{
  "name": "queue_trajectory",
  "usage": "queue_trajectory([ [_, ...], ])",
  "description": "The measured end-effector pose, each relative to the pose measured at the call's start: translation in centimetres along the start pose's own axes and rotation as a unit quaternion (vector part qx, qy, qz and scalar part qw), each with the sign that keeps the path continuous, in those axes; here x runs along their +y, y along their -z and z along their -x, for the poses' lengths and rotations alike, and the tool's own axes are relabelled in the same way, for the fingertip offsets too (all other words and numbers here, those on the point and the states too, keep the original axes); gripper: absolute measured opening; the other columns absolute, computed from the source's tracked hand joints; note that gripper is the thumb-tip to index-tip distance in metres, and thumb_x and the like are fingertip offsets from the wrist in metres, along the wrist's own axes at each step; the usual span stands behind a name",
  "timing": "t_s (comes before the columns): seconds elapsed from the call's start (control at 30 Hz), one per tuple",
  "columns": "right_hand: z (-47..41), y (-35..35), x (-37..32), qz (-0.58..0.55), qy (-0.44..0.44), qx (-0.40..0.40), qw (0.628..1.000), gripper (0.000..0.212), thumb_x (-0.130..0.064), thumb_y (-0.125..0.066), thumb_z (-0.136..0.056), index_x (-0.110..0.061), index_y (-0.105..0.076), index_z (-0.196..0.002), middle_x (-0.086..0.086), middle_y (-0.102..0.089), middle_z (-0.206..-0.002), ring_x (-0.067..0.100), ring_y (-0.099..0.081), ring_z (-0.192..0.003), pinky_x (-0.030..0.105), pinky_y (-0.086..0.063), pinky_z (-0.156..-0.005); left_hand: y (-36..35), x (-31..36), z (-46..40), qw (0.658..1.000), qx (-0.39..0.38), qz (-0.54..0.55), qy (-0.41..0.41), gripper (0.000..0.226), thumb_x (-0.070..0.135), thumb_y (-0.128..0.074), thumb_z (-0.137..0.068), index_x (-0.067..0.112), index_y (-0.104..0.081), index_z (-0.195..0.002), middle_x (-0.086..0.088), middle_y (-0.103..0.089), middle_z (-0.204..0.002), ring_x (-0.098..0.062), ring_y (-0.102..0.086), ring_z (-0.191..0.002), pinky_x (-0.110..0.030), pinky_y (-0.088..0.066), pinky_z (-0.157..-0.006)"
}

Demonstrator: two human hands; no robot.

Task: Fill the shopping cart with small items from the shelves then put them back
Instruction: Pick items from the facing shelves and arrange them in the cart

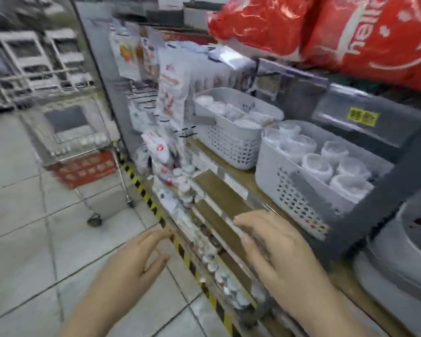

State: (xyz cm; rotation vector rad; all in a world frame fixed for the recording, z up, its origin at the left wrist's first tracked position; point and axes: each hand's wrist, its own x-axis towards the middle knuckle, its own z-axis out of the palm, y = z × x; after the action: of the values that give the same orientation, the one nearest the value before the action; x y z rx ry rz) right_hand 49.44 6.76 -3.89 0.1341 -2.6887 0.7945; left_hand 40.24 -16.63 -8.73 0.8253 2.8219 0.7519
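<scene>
The whole view is motion-blurred. A wire shopping cart (66,132) with a red panel stands on the tiled floor at the left, beside the shelf end. My left hand (129,261) hovers over the floor by the yellow-and-black floor stripe, fingers apart, empty. Over the wooden shelf edge (219,190), my right hand (275,249) has its fingers spread and holds nothing. Small white packaged items (182,186) hang and lie along the shelf front between the cart and my hands. I cannot tell what lies in the cart.
Two white perforated baskets (231,144) (292,190) of wrapped white cups sit on the shelf. Big red bags (350,27) fill the shelf above. A grey box with a yellow label (362,117) stands behind. White round ware (404,251) is stacked at the right.
</scene>
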Motion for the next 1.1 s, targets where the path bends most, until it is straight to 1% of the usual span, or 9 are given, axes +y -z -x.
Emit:
queue_trajectory([
  [0.17, -7.8, -9.9, -4.5, -0.044, 0.067, -0.114, 0.99, 0.027, -0.032, -0.041, -0.099, -0.029, -0.057, -0.12, -0.021, -0.054, -0.113, -0.009, -0.04, -0.108, 0.019, -0.037, -0.095, 3.1, -10.8, 6.0, 0.974, 0.076, 0.036, 0.212, 0.035, 0.04, -0.054, -0.091, 0.036, -0.05, -0.125, 0.025, -0.051, -0.118, 0.001, -0.049, -0.116, -0.019, -0.037, -0.09],
  [0.3, -12.1, -16.9, -7.9, -0.067, 0.085, -0.211, 0.971, 0.028, -0.034, -0.039, -0.101, -0.033, -0.048, -0.128, -0.022, -0.049, -0.123, -0.009, -0.038, -0.116, 0.015, -0.03, -0.1, 5.2, -17.2, 10.1, 0.941, 0.101, 0.062, 0.317, 0.032, 0.034, -0.06, -0.089, 0.034, -0.053, -0.12, 0.017, -0.058, -0.114, 0.0, -0.052, -0.104, -0.02, -0.036, -0.082],
  [0.4, -14.4, -21.5, -9.4, -0.073, 0.078, -0.266, 0.958, 0.029, -0.034, -0.04, -0.101, -0.034, -0.047, -0.13, -0.026, -0.046, -0.12, -0.009, -0.039, -0.115, 0.013, -0.03, -0.096, 6.7, -20.9, 12.0, 0.917, 0.12, 0.106, 0.367, 0.029, 0.024, -0.065, -0.086, 0.044, -0.051, -0.102, 0.013, -0.063, -0.11, -0.008, -0.059, -0.104, -0.023, -0.04, -0.082],
  [0.5, -16.7, -25.2, -9.9, -0.081, 0.059, -0.306, 0.947, 0.03, -0.034, -0.042, -0.1, -0.035, -0.048, -0.129, -0.03, -0.043, -0.113, -0.006, -0.045, -0.115, 0.014, -0.036, -0.095, 8.0, -24.1, 12.2, 0.899, 0.139, 0.124, 0.396, 0.028, 0.025, -0.064, -0.086, 0.045, -0.05, -0.099, 0.015, -0.062, -0.107, -0.009, -0.06, -0.104, -0.025, -0.041, -0.083],
  [0.63, -20.4, -29.4, -9.2, -0.094, 0.022, -0.331, 0.939, 0.025, -0.031, -0.046, -0.099, -0.036, -0.05, -0.122, -0.03, -0.046, -0.096, -0.012, -0.046, -0.09, 0.007, -0.038, -0.08, 9.5, -28.4, 9.0, 0.899, 0.15, 0.118, 0.393, 0.026, 0.03, -0.059, -0.091, 0.034, -0.053, -0.116, 0.021, -0.059, -0.112, 0.005, -0.054, -0.104, -0.006, -0.035, -0.078],
  [0.7, -23.2, -31.6, -8.6, -0.106, -0.007, -0.335, 0.936, 0.021, -0.031, -0.047, -0.099, -0.038, -0.052, -0.118, -0.028, -0.051, -0.107, -0.008, -0.05, -0.103, 0.011, -0.041, -0.088, 10.7, -30.7, 6.1, 0.901, 0.147, 0.12, 0.39, 0.028, 0.031, -0.056, -0.093, 0.035, -0.051, -0.12, 0.024, -0.057, -0.114, 0.008, -0.051, -0.105, -0.003, -0.034, -0.078],
  [0.77, -26.5, -34.0, -8.3, -0.112, -0.024, -0.331, 0.937, 0.016, -0.032, -0.048, -0.097, -0.04, -0.052, -0.111, -0.023, -0.057, -0.111, -0.003, -0.054, -0.107, 0.019, -0.045, -0.091, 12.0, -33.4, 2.9, 0.9, 0.157, 0.129, 0.385, 0.03, 0.031, -0.056, -0.093, 0.034, -0.052, -0.122, 0.024, -0.056, -0.115, 0.007, -0.051, -0.108, -0.006, -0.034, -0.082],
  [0.9, -34.3, -38.3, -9.1, -0.12, -0.05, -0.324, 0.937, 0.016, -0.029, -0.05, -0.097, -0.036, -0.056, -0.11, -0.02, -0.06, -0.107, -0.003, -0.056, -0.101, 0.021, -0.047, -0.087, 15.2, -38.8, -3.2, 0.898, 0.168, 0.13, 0.385, 0.035, 0.03, -0.056, -0.093, 0.029, -0.052, -0.127, 0.021, -0.056, -0.118, 0.002, -0.052, -0.111, -0.018, -0.038, -0.09],
  [1.1, -45.4, -45.3, -13.3, -0.13, -0.01, -0.356, 0.925, 0.022, -0.028, -0.048, -0.098, -0.028, -0.058, -0.118, -0.017, -0.06, -0.109, 0.0, -0.054, -0.102, 0.015, -0.043, -0.082, 19.5, -46.3, -8.3, 0.875, 0.201, 0.154, 0.413, 0.029, 0.03, -0.056, -0.093, 0.031, -0.053, -0.122, 0.019, -0.058, -0.115, 0.002, -0.053, -0.109, -0.015, -0.036, -0.086],
])
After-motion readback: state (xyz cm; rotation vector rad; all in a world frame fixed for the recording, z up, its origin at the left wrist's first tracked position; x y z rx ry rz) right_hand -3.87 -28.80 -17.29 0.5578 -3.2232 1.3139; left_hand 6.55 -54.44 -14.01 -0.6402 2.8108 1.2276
